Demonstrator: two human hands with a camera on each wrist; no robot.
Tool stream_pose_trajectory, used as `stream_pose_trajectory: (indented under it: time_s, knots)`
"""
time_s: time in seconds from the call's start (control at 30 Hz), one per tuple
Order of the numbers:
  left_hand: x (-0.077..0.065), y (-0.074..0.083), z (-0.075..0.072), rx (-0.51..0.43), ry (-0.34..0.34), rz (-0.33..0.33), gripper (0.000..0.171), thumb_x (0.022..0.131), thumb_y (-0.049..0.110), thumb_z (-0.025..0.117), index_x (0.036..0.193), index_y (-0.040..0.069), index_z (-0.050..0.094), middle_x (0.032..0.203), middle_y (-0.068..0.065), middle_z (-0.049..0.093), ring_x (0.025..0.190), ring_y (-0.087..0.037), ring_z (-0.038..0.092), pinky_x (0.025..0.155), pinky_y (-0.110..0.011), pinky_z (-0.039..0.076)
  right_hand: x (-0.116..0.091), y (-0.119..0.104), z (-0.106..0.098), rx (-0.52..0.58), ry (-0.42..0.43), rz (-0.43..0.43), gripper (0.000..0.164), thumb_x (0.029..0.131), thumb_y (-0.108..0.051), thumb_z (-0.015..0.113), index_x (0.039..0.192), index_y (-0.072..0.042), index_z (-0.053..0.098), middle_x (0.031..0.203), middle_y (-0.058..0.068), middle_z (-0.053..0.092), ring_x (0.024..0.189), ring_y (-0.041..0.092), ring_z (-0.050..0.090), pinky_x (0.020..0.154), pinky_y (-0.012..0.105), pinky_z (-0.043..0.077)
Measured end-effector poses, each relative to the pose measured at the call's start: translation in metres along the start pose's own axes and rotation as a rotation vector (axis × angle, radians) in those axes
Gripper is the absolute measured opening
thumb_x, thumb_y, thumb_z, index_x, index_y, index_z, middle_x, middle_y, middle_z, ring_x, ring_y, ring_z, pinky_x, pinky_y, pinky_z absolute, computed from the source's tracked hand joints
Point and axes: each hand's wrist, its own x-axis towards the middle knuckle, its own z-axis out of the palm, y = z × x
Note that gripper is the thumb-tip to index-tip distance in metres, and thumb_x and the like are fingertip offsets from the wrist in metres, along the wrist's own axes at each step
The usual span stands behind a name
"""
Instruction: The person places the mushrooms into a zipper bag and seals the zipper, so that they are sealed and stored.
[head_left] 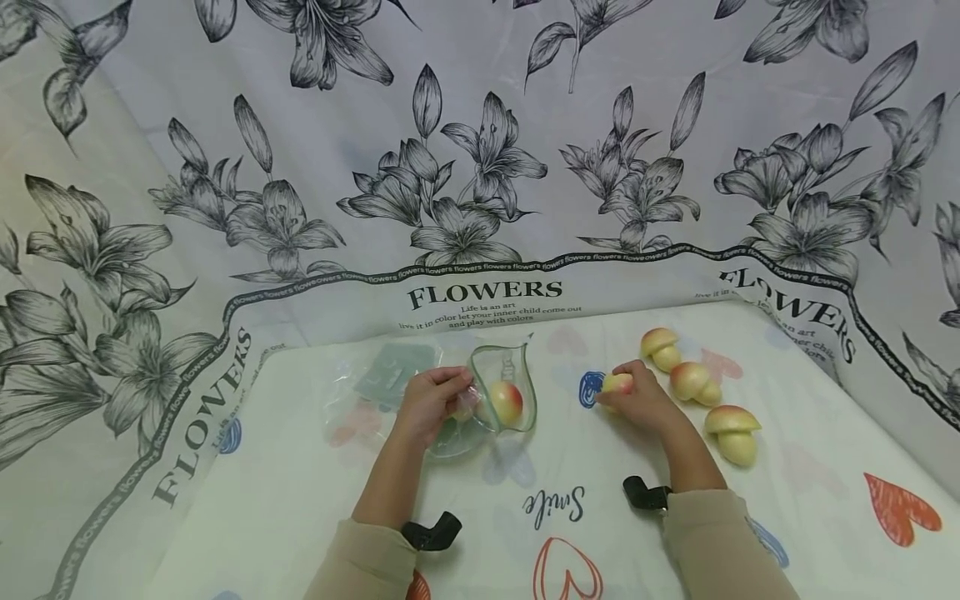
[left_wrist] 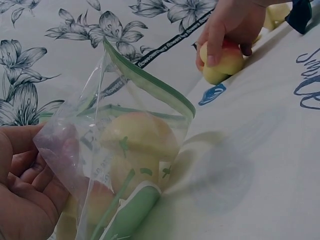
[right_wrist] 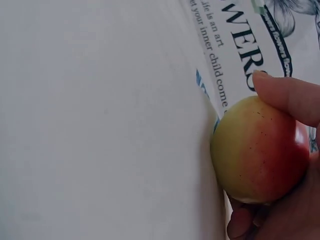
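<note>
Wears beige sleeves (head_left: 367,558) over a white printed cloth (head_left: 495,542). With the left hand (head_left: 435,404), pinches a clear bag (left_wrist: 150,84) by its edge, thumb and fingers pressed together on the plastic; has a mushroom (left_wrist: 142,152) inside it. With the right hand (head_left: 645,404), grips a second mushroom (right_wrist: 260,150), fingers curled round it, apart from the bag on its right. Has three more mushrooms (head_left: 693,382) in a row farther right, a pale green packet (head_left: 397,371) left of the bag, and faces a flowered curtain (head_left: 487,217) behind.
</note>
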Motion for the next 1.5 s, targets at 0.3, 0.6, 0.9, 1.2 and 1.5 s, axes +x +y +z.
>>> stream_pose_trajectory:
  time_s: [0.3,0.6,0.9,1.2,1.5]
  knots:
    - [0.001,0.000,-0.004,0.000,0.012,-0.007,0.011,0.088,0.009,0.073,0.097,0.003,0.073,0.081,0.001,0.069,0.068,-0.008,0.062,0.060,-0.019,0.051,-0.001,-0.007,0.001,0.069,-0.055,0.031,0.062,0.086,-0.027,0.073,0.135,-0.005,0.042,0.130,0.024,0.052,0.112,0.034,0.052,0.096,0.043,0.041]
    - [0.004,-0.004,-0.005,0.016,0.027,-0.013,0.013,0.087,0.008,0.074,0.099,0.002,0.073,0.078,0.000,0.069,0.066,-0.008,0.062,0.059,-0.019,0.050,-0.007,-0.008,0.002,0.091,-0.014,0.133,0.078,0.085,-0.034,0.072,0.137,0.003,0.027,0.130,0.025,0.047,0.112,0.034,0.049,0.097,0.042,0.039]
    - [0.002,-0.003,0.001,0.031,0.020,-0.024,0.020,0.086,0.009,0.075,0.104,0.001,0.072,0.078,0.001,0.069,0.067,-0.009,0.061,0.058,-0.019,0.048,-0.011,0.000,-0.001,0.102,0.029,0.074,0.071,0.083,-0.027,0.076,0.137,0.000,0.038,0.126,0.021,0.052,0.105,0.028,0.055,0.086,0.030,0.044]
    - [0.000,0.000,0.004,-0.014,0.008,0.001,0.007,0.087,0.004,0.072,0.094,0.004,0.074,0.076,0.001,0.069,0.065,-0.007,0.062,0.057,-0.018,0.050,-0.007,-0.012,0.003,0.257,0.025,-0.015,0.079,0.080,-0.009,0.072,0.145,-0.007,0.026,0.145,0.019,0.045,0.116,0.028,0.053,0.088,0.021,0.043]
    - [-0.002,0.002,0.004,-0.021,0.006,0.015,0.008,0.086,0.003,0.073,0.094,0.003,0.074,0.077,0.002,0.070,0.065,-0.007,0.062,0.057,-0.019,0.051,-0.013,-0.047,0.016,0.222,-0.029,-0.136,0.068,0.077,-0.010,0.076,0.134,-0.010,0.039,0.141,0.011,0.047,0.109,0.027,0.055,0.086,0.029,0.047]
